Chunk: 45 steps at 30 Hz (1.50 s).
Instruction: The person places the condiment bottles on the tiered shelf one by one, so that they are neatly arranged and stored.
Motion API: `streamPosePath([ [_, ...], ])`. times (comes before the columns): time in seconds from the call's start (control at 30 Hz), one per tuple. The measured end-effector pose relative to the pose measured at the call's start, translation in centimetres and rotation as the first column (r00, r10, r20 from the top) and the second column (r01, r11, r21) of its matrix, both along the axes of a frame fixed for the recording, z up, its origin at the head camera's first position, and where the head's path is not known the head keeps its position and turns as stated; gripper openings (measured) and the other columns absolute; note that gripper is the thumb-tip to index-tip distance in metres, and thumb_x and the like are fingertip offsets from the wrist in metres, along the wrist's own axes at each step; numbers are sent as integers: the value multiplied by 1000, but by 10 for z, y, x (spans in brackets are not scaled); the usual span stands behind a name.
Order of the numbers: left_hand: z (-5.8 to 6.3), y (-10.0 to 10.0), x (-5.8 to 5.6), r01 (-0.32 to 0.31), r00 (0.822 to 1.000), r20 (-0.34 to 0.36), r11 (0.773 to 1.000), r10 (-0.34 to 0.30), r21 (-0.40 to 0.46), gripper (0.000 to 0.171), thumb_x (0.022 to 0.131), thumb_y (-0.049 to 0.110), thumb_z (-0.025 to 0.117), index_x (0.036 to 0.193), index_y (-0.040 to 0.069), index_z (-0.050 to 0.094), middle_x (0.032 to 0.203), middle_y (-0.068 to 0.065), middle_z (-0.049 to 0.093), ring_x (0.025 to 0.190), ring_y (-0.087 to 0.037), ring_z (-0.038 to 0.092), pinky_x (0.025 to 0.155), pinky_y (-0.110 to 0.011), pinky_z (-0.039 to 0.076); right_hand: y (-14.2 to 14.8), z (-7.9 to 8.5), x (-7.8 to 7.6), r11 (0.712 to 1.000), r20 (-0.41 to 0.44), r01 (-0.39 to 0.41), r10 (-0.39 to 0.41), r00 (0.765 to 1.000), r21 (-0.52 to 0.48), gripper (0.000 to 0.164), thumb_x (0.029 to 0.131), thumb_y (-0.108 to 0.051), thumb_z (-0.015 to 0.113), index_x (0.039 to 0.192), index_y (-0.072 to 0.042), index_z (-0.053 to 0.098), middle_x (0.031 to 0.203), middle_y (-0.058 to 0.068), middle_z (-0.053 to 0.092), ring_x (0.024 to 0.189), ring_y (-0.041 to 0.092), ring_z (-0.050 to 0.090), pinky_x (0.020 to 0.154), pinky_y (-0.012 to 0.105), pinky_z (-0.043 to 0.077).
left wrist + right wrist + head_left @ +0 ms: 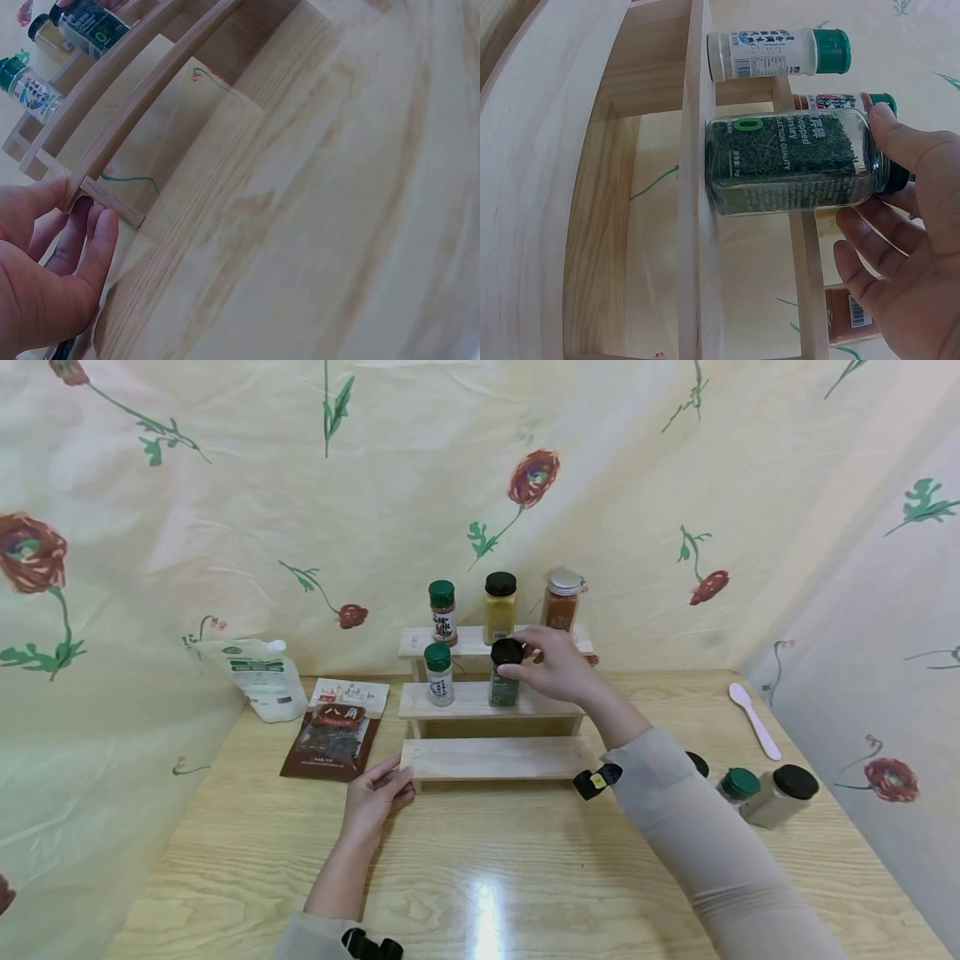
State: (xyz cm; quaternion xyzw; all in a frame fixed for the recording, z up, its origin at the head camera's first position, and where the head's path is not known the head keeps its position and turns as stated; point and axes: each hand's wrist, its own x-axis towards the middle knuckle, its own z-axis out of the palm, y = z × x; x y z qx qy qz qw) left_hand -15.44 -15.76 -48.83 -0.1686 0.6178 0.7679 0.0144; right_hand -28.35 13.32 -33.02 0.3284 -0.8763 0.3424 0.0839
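Note:
A three-step wooden spice rack (495, 758) stands on the table. My right hand (553, 667) grips a glass jar of chopped parsley (795, 161) near its black cap, with thumb and fingers to either side. The jar is upright on the middle step, its base at the wood. To its left on that step is a white-labelled shaker (439, 677) with a green cap. My left hand (378, 797) pinches the left end of the lowest step; in the left wrist view its thumb lies on the top edge and the fingers curl underneath.
The top step bears a green-capped shaker (443, 614), a yellow spice jar (499, 610) and a silver-capped jar (561, 602). Left are a brown star anise bag (333, 735) and a white pouch (266, 681). Right are a pale jar (780, 797), other capped jars and a spoon (753, 720).

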Motion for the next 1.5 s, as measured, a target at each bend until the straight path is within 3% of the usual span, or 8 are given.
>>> streamPosePath([
  [0.37,3,-1,-1,0,1000,-11,1000,0,21,45,97,4,69,140,0,57,96,-5,66,84,-17,70,82,-30,64,-4,-3,3,997,44,71,-69,997,-32,48,90,-25,81,129,-2,67,116,13,66,97,27,65,83,42,60],
  [0.63,3,0,-2,7,1000,-18,1000,-7,20,47,96,4,71,140,-1,58,94,-5,67,82,-16,70,80,-28,64,14,-14,14,982,90,152,-143,986,-115,51,93,-27,77,134,-1,62,125,15,64,105,29,64,87,45,59],
  [0.8,5,0,-2,10,1000,-9,1000,-10,22,47,96,5,71,140,-1,57,94,-4,68,82,-16,70,81,-28,64,33,-25,22,979,85,160,-150,985,-130,46,94,-27,75,130,0,64,123,14,66,103,29,64,88,45,58],
  [1.03,4,0,-1,12,1000,-6,1000,-12,16,47,96,5,70,141,-1,57,94,-4,67,82,-16,70,81,-28,64,59,-36,34,978,51,172,-167,985,-119,29,93,-23,76,111,-1,72,107,12,69,97,26,64,85,46,58],
  [1.5,3,1,-1,-2,1000,-22,1000,2,7,44,96,1,68,139,-4,58,94,-5,66,82,-16,71,79,-28,64,91,-56,48,980,-2,179,-180,984,-89,25,93,-16,76,110,2,72,101,11,72,92,27,67,82,47,57],
])
